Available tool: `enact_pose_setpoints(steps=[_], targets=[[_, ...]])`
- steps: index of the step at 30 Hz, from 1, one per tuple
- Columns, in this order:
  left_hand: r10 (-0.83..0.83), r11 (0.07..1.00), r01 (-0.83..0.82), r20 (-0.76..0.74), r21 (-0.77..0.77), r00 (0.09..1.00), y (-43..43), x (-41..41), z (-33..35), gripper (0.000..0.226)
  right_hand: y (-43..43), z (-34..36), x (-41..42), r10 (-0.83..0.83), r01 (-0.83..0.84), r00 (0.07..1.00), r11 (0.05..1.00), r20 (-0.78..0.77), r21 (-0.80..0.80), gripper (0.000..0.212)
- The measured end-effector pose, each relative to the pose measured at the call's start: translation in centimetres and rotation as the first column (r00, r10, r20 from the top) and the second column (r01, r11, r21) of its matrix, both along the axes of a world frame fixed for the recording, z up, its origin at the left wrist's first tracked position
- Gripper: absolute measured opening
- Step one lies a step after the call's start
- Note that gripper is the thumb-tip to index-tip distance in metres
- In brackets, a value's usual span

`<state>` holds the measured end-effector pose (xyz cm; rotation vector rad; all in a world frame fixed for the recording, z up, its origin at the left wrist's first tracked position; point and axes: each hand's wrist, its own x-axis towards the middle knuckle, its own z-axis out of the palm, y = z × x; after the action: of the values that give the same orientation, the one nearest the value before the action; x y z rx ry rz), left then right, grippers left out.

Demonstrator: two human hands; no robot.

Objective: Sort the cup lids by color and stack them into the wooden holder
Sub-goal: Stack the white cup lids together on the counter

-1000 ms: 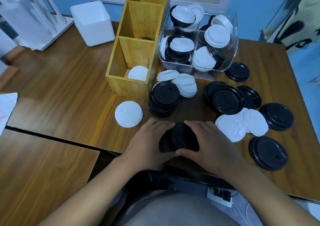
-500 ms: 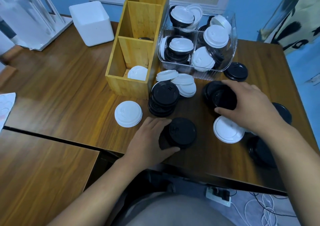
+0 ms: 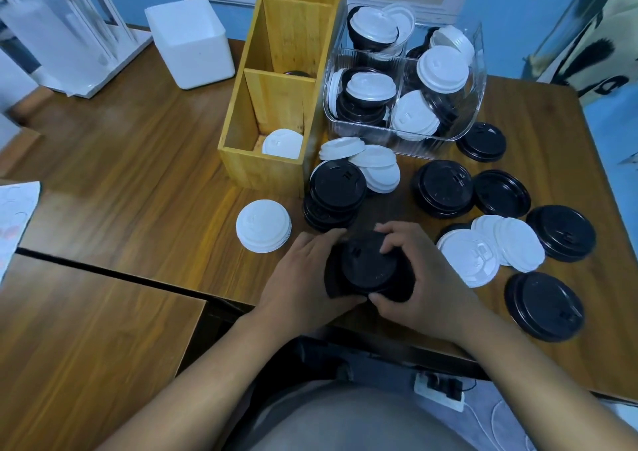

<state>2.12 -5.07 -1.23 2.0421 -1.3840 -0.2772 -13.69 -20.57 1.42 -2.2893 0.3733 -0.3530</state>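
The table point(image 3: 138, 160) has its near edge running from the left-centre of the frame down toward the lower right. A 2nd wooden surface point(image 3: 86, 347) lies at the lower left, apart from it by a dark gap. Open wood lies left of the wooden holder point(image 3: 272, 171) at centre-left. The right half of the table is crowded with loose black and white lids.

The held black lid stack point(image 3: 369, 267) sits just inside the near edge, at the centre of the frame. Just above it stands a 2nd black pile point(image 3: 336, 191). A white lid pile point(image 3: 263, 226) lies close on its upper left. Overlapping white lids point(image 3: 490, 254) lie near on its right.

The holder has 3 compartments. The nearest holds a white lid point(image 3: 282, 143). The middle shows a dark rim point(image 3: 297, 73). The contents of the farthest cannot be seen. A clear bin point(image 3: 404, 88) of mixed lids stands touching or just beside the holder's right wall.

The left hand point(image 3: 303, 278) grips the held stack from the left, fingers curled over the far rim and thumb at the near rim. The right hand point(image 3: 424, 285) grips it from the right, fingers bent on top of the upper lid and thumb under the near rim. The 2 thumbs almost meet. Both forearms enter from the bottom of the frame and converge on the stack.
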Motion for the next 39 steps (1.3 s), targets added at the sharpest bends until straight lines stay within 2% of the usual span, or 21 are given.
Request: enact_pose_setpoints(steps=[5, 11, 16, 18, 24, 26, 27, 29, 31, 33, 34, 36, 39], targets=[[-0.013, 1.0, 0.012, 0.006, 0.02, 1.0, 0.1, 0.0, 0.3, 0.09, -1.1, 0.1, -0.2, 0.072, -0.082, 0.983, 0.995, -0.169, -0.055, 0.063], [-0.021, 1.0, 0.021, 0.035, 0.014, 0.999, 0.1, 0.1, 0.0, 0.088, -0.5, -0.3, 0.5, -0.04, 0.026, 0.986, 0.996, -0.162, -0.086, 0.053], [-0.07, 0.997, 0.069, 0.061, 0.018, 0.996, 0.2, 0.5, -0.3, 0.087, -1.1, 0.2, 1.0, -0.013, -0.007, 0.964, 0.997, -0.264, -0.077, 0.079], [-0.105, 0.994, 0.103, 0.066, 0.027, 0.992, 0.3, 0.5, -0.4, 0.09, -1.3, 0.4, 1.4, 0.002, -0.029, 0.955, 0.996, -0.296, -0.088, 0.083], [-0.088, 0.996, 0.088, 0.036, -0.002, 0.995, 0.1, 0.5, -0.5, 0.084, -1.8, 1.6, 1.7, 0.041, -0.122, 0.922, 0.975, -0.385, -0.188, 0.08], [-0.081, 0.997, 0.081, 0.031, -0.012, 0.996, 0.0, 0.5, -0.4, 0.08, -2.5, 2.7, 1.5, 0.062, -0.124, 0.924, 0.982, -0.376, -0.142, 0.07], [-0.079, 0.997, 0.08, 0.033, -0.01, 0.996, 0.0, 0.5, -0.4, 0.079, -3.2, 3.2, 1.4, 0.037, -0.08, 0.948, 0.989, -0.318, -0.123, 0.063], [-0.072, 0.997, 0.072, 0.031, -0.003, 0.997, 0.0, 0.4, -0.3, 0.078, -5.2, 3.9, 1.2, -0.144, 0.101, 0.977, 0.963, -0.16, -0.25, 0.056], [-0.06, 0.998, 0.059, 0.028, 0.006, 0.998, -0.1, 0.4, -0.2, 0.078, -7.7, 4.2, 1.2, -0.397, 0.31, 0.912, 0.831, -0.103, -0.462, 0.059], [-0.058, 0.998, 0.058, 0.028, 0.005, 0.998, -0.1, 0.3, -0.2, 0.079, -9.5, 4.0, 1.6, -0.585, 0.388, 0.795, 0.694, -0.16, -0.607, 0.075], [-0.058, 0.998, 0.058, 0.03, 0.005, 0.998, 0.0, 0.3, -0.2, 0.079, -10.0, 3.7, 1.9, -0.626, 0.379, 0.752, 0.665, -0.204, -0.644, 0.083], [-0.056, 0.998, 0.056, 0.033, 0.009, 0.998, 0.0, 0.3, -0.2, 0.079, -10.6, 3.2, 2.5, -0.642, 0.346, 0.716, 0.667, -0.273, -0.66, 0.09], [-0.052, 0.998, 0.051, 0.024, 0.019, 0.998, 0.0, 0.4, -0.1, 0.079, -10.8, 2.9, 2.8, -0.566, 0.291, 0.772, 0.719, -0.289, -0.631, 0.086]])
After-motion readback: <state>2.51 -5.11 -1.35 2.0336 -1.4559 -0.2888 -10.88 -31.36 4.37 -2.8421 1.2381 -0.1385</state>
